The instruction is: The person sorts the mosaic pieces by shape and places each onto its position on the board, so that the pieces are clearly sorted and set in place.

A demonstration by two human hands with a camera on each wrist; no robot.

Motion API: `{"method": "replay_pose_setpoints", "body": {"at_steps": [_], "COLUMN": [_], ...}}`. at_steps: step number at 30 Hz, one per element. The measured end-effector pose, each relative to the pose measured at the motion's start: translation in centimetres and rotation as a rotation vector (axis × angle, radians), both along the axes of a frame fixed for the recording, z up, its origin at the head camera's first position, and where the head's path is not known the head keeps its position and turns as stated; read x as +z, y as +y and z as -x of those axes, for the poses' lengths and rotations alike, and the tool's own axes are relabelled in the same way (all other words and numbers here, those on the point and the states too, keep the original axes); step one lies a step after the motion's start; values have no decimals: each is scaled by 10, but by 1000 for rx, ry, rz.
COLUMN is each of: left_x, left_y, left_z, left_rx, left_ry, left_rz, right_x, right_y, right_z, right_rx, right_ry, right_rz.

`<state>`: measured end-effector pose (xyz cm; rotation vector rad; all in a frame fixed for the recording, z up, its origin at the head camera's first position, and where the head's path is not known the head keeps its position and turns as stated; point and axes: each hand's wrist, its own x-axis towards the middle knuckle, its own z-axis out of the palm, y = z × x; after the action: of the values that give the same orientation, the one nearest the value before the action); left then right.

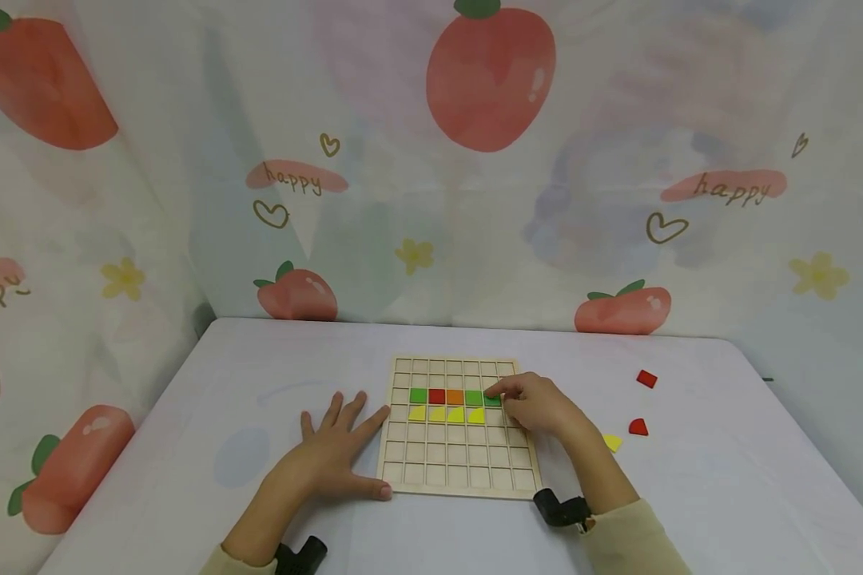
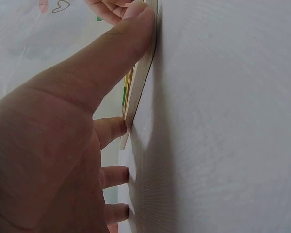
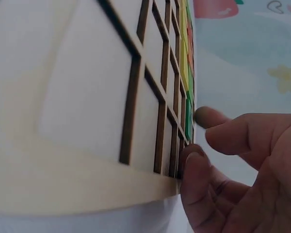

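Note:
A light wooden grid board lies on the table. One of its rows holds square tiles: green, red, orange and green. Several yellow pieces with slanted sides fill the row below. My right hand is over the board's right side, its index fingertip at a green tile ending the upper row. In the right wrist view that green tile lies in the grid, thumb and fingers around it. With fingers spread, my left hand touches the board's left edge by index finger and thumb.
Right of the board lie a red four-sided piece, a red rounded piece and a yellow piece, partly behind the right forearm. A patterned cloth wall rises behind the white table.

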<state>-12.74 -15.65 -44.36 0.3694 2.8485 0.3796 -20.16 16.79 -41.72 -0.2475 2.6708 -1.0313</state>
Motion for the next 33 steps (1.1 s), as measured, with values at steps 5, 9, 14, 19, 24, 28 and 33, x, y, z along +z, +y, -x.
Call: {"method": "replay_pose_setpoints", "body": {"at_steps": [5,9,14,19,24,28,33], "left_x": [0,1,2,1,0,0,0], "left_y": [-1,-1,-2,-2,-2,-3,-2], "left_z": [0,-1,-1,0,1,0,0], "left_rx": [-3,-15,-24,-24,-23,-25,-16], "left_ry": [0,5,8,10,8,8,-4], "left_rz": [-10,-20,-28,-25,-22,-22,-12], "right_x": [1,2,4,7,8,9,10], "right_y": [-3,-1,7,19,31,40,49], "right_z": [-2,-5,-7,-12,-16,-21,-25], "right_rx": [0,7,4,-35,-72,-78,-85], "right_ry": [-16,9,51,65,66,69,74], "right_rz": [-32,-39,-7,54,74,77,82]}}
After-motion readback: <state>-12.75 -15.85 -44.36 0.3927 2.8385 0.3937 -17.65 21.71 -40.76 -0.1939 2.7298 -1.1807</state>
